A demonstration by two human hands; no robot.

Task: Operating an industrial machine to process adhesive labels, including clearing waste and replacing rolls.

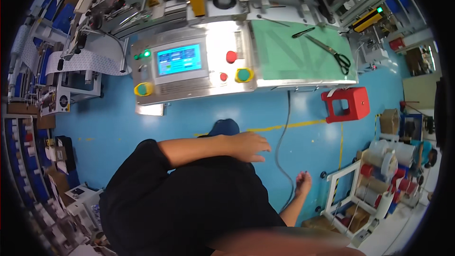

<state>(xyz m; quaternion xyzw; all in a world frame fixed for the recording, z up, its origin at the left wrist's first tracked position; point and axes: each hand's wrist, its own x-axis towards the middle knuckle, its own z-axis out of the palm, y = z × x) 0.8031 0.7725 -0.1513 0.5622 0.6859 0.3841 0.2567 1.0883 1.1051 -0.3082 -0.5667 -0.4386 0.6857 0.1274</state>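
Observation:
My left forearm reaches across in front of my body. The left hand (249, 147) hangs over the blue floor with its fingers spread and nothing in them. Lower and to the right is my right hand (303, 183), held out from my side. Its fingers are loosely bent and a little apart, with no object visible in them. Neither hand touches the machine in front of me. That machine has a metal control panel (220, 45) with a lit touchscreen (179, 59). Beside the panel lies a green mat (279, 61) bearing black-handled scissors (332, 52) and a small dark slim tool (303, 32).
A red stool (347, 104) stands below the mat's right end. A grey cable (279, 149) runs along the floor between my hands. At right is a white wheeled frame (334, 185) near several rolls (374, 175). A patterned web (90, 61) feeds through machinery at left.

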